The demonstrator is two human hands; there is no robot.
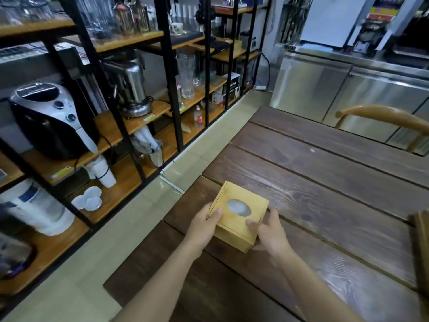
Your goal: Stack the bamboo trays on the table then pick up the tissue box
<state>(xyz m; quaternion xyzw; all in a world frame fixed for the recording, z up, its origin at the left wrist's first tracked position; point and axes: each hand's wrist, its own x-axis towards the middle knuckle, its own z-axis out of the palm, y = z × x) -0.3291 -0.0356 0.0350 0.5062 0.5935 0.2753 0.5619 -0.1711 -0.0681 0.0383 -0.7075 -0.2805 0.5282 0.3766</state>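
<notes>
Bamboo tissue box point(239, 213) | clasped between left hand point(204, 225) | right hand point(269, 233)

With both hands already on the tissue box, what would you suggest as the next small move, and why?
Probably lift it straight up. The left hand and right hand grip opposite sides of the tissue box, which appears to sit near the table edge.

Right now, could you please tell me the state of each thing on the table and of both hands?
tissue box: upright, oval opening up, gripped on both sides.
left hand: holding the box's left side.
right hand: holding the box's right side.
bamboo tray: at the table's right edge, mostly cropped.
</notes>
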